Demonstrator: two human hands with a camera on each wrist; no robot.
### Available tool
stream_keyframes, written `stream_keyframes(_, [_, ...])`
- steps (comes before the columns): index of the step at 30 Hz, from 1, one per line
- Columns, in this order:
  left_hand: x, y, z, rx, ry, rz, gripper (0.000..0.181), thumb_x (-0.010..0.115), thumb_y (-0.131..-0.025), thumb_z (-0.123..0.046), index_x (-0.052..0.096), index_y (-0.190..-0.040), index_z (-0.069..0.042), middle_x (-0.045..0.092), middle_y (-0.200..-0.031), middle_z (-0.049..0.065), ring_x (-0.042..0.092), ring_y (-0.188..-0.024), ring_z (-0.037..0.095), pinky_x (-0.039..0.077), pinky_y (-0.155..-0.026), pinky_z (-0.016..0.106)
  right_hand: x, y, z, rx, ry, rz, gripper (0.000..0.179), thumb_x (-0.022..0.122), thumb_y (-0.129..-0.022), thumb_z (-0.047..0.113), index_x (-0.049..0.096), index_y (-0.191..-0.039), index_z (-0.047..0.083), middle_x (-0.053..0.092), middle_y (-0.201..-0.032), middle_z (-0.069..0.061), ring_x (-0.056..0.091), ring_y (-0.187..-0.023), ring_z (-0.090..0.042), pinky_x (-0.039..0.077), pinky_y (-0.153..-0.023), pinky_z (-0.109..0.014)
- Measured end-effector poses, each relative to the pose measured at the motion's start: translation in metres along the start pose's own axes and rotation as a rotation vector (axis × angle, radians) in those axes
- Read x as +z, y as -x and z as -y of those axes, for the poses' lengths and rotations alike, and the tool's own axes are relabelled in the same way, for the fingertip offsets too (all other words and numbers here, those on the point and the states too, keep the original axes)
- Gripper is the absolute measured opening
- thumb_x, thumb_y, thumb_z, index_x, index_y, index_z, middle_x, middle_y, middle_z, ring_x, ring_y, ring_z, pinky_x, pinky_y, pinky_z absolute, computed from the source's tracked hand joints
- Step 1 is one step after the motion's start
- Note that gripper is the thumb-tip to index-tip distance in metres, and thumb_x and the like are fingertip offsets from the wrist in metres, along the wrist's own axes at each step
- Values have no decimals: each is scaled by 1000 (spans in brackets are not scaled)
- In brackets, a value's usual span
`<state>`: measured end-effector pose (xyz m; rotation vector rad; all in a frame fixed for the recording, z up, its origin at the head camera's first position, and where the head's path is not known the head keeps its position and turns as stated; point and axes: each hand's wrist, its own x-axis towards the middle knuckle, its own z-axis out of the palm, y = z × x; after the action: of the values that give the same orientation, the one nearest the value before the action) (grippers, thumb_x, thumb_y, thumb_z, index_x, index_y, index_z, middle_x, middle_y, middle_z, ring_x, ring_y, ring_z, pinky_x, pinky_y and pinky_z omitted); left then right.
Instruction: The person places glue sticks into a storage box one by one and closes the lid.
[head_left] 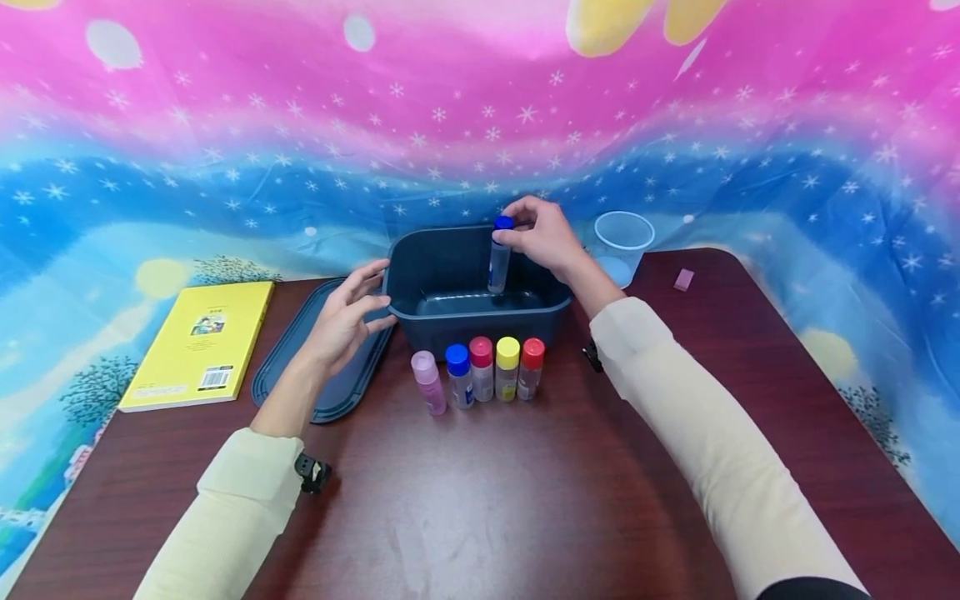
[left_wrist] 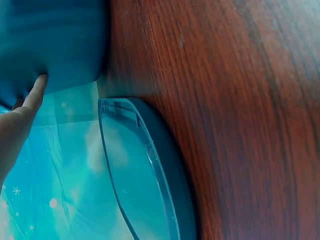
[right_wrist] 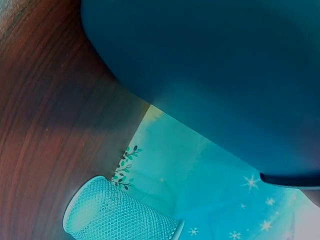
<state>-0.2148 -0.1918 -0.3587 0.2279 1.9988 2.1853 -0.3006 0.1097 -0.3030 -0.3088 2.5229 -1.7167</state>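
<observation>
Both hands work at a dark blue rectangular plastic bin (head_left: 450,310) near the far edge of a reddish-brown wooden table (head_left: 487,500). Reaching over the bin's right rim, the right hand (head_left: 543,236) has its fingers curled round the top of a clear tube-shaped bottle with a blue cap (head_left: 499,254), holding it upright inside the bin with its base at or just above the floor (which of the two cannot be told). To the left, the left hand (head_left: 347,321) is spread wide, fingers straight; the left wrist view shows a fingertip (left_wrist: 36,92) against the bin's outer wall, and the hand holds nothing. It hovers over a dark blue flat plastic lid (head_left: 330,358) lying just beside the bin. Both forearms, in pale cream sleeves, angle inward from the near edge.

Just in front of the bin stands a row of five small bottles (head_left: 480,371), capped pink, blue, red, yellow and red, close together. Between that row and the near edge the tabletop is open. A yellow paperback book (head_left: 198,343) lies at the table's left side, well apart from the lid. Right of the bin are a pale blue mesh cup (head_left: 622,242) and, farther right, a small pink block (head_left: 683,279). A bright pink-and-blue cloth with snowflakes (head_left: 225,167) hangs behind.
</observation>
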Motion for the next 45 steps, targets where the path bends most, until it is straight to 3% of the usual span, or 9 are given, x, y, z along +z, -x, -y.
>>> stream_keyframes(12, [0, -1, 0, -3, 13, 1, 60, 49, -102, -5, 31, -159, -12, 16, -167, 10, 23, -149, 29, 33, -114, 59, 5, -8, -5, 66, -15, 96, 35, 73, -95, 10, 60, -126, 1, 57, -121, -17, 60, -110, -30, 54, -97, -41])
stream_keyframes(22, [0, -1, 0, -10, 11, 4, 60, 49, -103, -5, 30, -160, -12, 15, -167, 10, 19, -151, 29, 32, -115, 59, 6, -9, -6, 114, 91, 158, 32, 72, -94, 5, 62, -124, -1, 57, -119, -17, 60, -107, -31, 54, -95, -39])
stream_keyframes(38, [0, -1, 0, -18, 20, 9, 60, 49, -103, -5, 30, -160, -13, 15, -167, 10, 20, -151, 29, 31, -115, 59, 5, -8, -7, 95, 135, 137, 34, 72, -95, 6, 63, -127, 0, 57, -125, -17, 57, -114, -32, 51, -99, -41])
stream_keyframes(45, [-1, 0, 0, -21, 9, 4, 60, 50, -103, -7, 30, -160, -14, 16, -167, 9, 21, -150, 29, 32, -115, 58, 3, -6, -4, 35, 149, 121, 35, 73, -94, 8, 64, -127, 0, 60, -127, -15, 57, -116, -30, 49, -101, -42])
